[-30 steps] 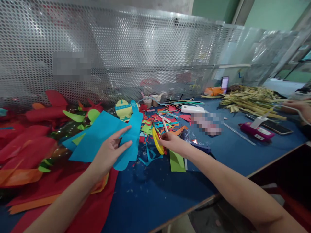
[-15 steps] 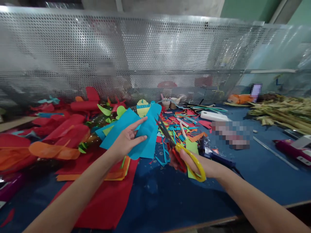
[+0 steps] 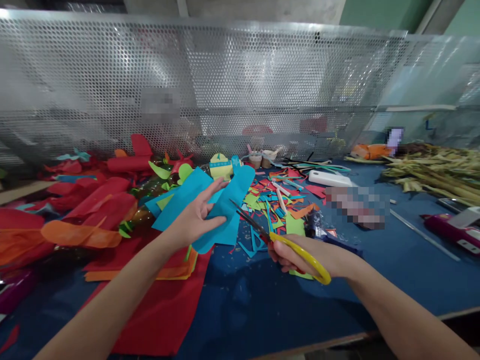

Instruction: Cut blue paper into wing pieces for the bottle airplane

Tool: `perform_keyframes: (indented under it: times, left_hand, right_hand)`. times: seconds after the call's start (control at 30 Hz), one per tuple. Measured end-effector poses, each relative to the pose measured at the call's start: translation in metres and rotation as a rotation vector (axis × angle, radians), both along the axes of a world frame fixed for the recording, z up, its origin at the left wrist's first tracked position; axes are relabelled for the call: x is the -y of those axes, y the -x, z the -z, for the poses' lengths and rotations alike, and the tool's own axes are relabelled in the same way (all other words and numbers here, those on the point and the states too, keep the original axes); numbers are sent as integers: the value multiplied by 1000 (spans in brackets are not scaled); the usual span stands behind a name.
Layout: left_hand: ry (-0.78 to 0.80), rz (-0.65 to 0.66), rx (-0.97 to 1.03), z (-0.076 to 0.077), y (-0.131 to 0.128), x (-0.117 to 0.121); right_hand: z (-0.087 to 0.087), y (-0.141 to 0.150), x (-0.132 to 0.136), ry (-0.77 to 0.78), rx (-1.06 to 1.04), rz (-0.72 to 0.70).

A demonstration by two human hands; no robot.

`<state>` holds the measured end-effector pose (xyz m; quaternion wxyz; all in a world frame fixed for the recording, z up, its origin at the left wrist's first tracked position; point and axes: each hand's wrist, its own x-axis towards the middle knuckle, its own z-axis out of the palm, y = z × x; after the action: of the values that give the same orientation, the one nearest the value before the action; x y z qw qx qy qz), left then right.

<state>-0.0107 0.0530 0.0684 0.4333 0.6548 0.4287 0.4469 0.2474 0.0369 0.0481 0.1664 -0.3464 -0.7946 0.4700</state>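
Observation:
My left hand (image 3: 195,215) holds a long blue felt piece (image 3: 234,200) with a rounded end, thumb across its face and the other fingers at its left edge. The piece is tilted and slightly bent. Behind it lies a larger blue sheet (image 3: 183,195). In my right hand (image 3: 300,252) is a pair of scissors (image 3: 305,255) with yellow and red handles. Their dark blades are slightly parted and point at the blue piece from its right, apparently without touching it. A green piece (image 3: 295,225) lies beneath and beyond my right hand.
Colourful scraps (image 3: 275,192) cover the middle. Red felt shapes (image 3: 93,200) pile up at left, beside red sheets (image 3: 161,315). At right are a white device (image 3: 330,178), a navy tool (image 3: 333,242), a purple power strip (image 3: 446,227) and dried stalks (image 3: 438,170). A perforated metal panel (image 3: 240,90) stands behind.
My view has turned left. The scissors have swung round in my right hand, blades now toward the blue piece. The blue piece has tilted, its upper end shifting right.

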Motion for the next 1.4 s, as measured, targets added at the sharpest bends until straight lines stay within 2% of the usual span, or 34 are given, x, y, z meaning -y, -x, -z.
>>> perform_keyframes:
  times: [0.17, 0.37, 0.53, 0.77, 1.0, 1.4]
  left_hand:
    - [32, -14, -102, 3, -2, 2]
    - [33, -1, -157, 3, -2, 3]
    - [31, 40, -259, 2, -1, 4]
    - [98, 63, -230, 2, -1, 4]
    - [101, 63, -252, -1, -2, 5]
    - [78, 59, -199, 4, 1, 1]
  right_hand:
    - [-6, 4, 4, -153, 87, -62]
    - [-11, 7, 7, -205, 147, -67]
    - [-18, 8, 8, -193, 218, -89]
    - [-18, 9, 9, -190, 252, -85]
    - [-19, 9, 8, -191, 248, -101]
    - [-18, 10, 8, -196, 248, -84]
